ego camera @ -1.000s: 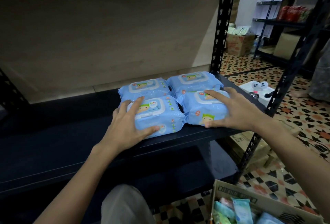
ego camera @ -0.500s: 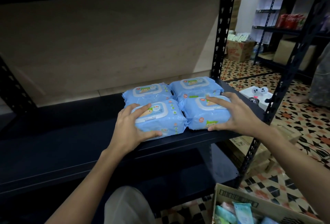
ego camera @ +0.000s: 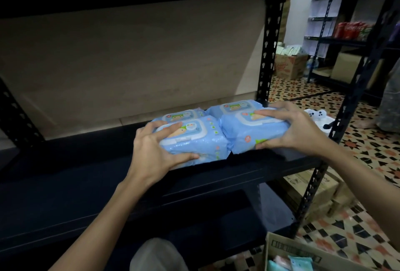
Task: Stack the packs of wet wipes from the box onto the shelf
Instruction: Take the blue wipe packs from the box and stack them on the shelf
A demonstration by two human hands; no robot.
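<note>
Item: four soft pale-blue plastic packs of wet wipes with white flip lids, in a two-by-two block at the right end of the dark metal shelf [ego camera: 65, 184].

Change since a second ago: the two front packs then lay flat under flat palms. Now the left hand [ego camera: 151, 151] grasps the front-left pack [ego camera: 194, 141], fingers over the lid and thumb under its front edge; the right hand [ego camera: 294, 128] grasps the front-right pack [ego camera: 251, 134] the same way. Both packs look raised and pulled toward the shelf's front edge, touching each other along one side. The camera has also dropped and closed in.

Meaning for the task, as a judgement: the front pair is being re-seated or lifted onto the rear-left pack [ego camera: 179, 116] and rear-right pack [ego camera: 233, 106] to start a second layer; which, cannot be told. Four packs are shelved.

Supply: brown cardboard box [ego camera: 303, 249] on the patterned tile floor [ego camera: 368, 238], lower right, with several pastel packs visible.

Obscured:
- box cut off by the frame's bottom edge; count inside unknown
- rear packs mostly hidden behind the front pair
- whether the front packs' undersides rest on the shelf: hidden
- lid print too small to read
- shelf surface in deep shadow.
</note>
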